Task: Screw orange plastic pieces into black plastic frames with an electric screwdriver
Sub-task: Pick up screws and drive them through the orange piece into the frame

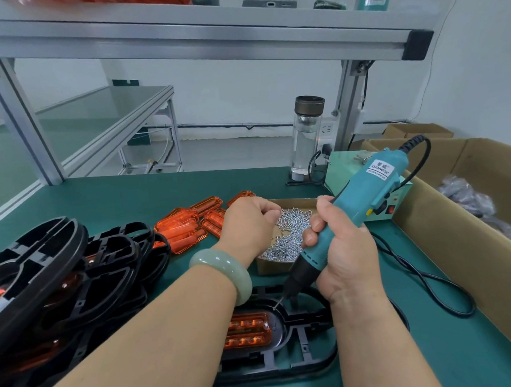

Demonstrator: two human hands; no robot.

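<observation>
A black plastic frame (pixel 304 359) lies on the green mat near me with an orange piece (pixel 248 331) seated in it. My right hand (pixel 344 249) grips a teal electric screwdriver (pixel 364 201), tilted, its bit tip just above the frame's upper edge. My left hand (pixel 248 223) reaches over a small cardboard box of silver screws (pixel 290 236), fingers curled together above the pile; whether a screw is pinched is hidden. Loose orange pieces (pixel 190 222) lie behind the left hand.
A heap of black frames (pixel 60 277) fills the left side. A large cardboard box (pixel 468 211) stands at the right, the screwdriver's power unit (pixel 366 184) and a glass bottle (pixel 306 137) behind. The black cord (pixel 424 279) loops over the mat.
</observation>
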